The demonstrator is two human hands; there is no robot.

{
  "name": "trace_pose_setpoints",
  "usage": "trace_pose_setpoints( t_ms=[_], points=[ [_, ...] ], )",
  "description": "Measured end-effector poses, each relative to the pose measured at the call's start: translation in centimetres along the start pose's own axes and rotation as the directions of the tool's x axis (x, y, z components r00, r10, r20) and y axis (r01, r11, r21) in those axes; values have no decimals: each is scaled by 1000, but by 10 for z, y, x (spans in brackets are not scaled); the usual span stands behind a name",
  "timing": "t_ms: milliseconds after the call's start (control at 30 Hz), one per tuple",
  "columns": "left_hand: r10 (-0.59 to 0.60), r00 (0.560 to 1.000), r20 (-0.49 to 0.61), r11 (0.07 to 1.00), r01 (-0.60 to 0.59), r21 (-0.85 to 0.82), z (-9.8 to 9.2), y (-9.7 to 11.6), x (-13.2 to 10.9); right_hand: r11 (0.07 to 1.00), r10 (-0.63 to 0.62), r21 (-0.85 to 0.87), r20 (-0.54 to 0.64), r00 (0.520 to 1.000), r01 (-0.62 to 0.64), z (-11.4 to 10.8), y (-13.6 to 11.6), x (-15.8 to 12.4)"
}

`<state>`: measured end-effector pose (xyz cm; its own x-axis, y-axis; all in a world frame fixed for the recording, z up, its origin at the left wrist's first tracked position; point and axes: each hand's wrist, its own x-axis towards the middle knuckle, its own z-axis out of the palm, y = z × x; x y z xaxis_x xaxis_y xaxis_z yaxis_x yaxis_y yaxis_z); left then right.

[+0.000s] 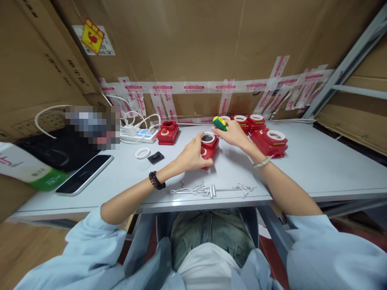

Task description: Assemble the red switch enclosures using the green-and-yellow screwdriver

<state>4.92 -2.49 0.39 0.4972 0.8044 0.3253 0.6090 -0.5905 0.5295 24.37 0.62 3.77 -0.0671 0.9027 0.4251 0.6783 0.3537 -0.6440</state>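
Near the middle of the table, my left hand [193, 155] grips a red housing [214, 148] with a white ring round its dark round opening. My right hand [231, 132] is closed around a screwdriver [220, 123] with a green and yellow handle, just right of the housing's far end. The screwdriver's tip cannot be made out. To the left lie a loose white ring [142, 153] and a black square part [156, 157]. Small metal screws and pins [198, 188] lie near the front edge, with white string beside them.
Another red housing [168, 133] stands at the back left by a white power strip [145, 135]. More red housings with white rings [270, 141] stand at the right. A phone [85, 175] and a black bag [65, 149] lie at the left. Cardboard [196, 48] rises behind the table.
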Motion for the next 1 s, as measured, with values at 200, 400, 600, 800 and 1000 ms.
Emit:
trace_pose_setpoints(
  t_ms=[200, 400, 600, 800, 1000],
  points=[
    [83, 943, 322, 997, -80, -21, -50, -19, -4, 998, -13, 67, 30, 999, 10, -8, -5, -3],
    [194, 957, 215, 981, -183, -69, -54, -25, -2, 987, -23, 162, 109, 994, 5, -7, -8, -5],
    [197, 979, 46, 969, -187, -158, -61, -18, -3, 945, -99, 327, 349, 932, -22, -13, -19, -12],
    [224, 963, -152, 955, -248, -160, -54, -20, 0, 923, -173, 379, 234, 957, 74, -22, -23, -10],
    [214, 889, -406, 976, -181, 119, -40, -10, -3, 901, 5, 430, -162, 987, 66, -34, -16, -2]
  ],
)
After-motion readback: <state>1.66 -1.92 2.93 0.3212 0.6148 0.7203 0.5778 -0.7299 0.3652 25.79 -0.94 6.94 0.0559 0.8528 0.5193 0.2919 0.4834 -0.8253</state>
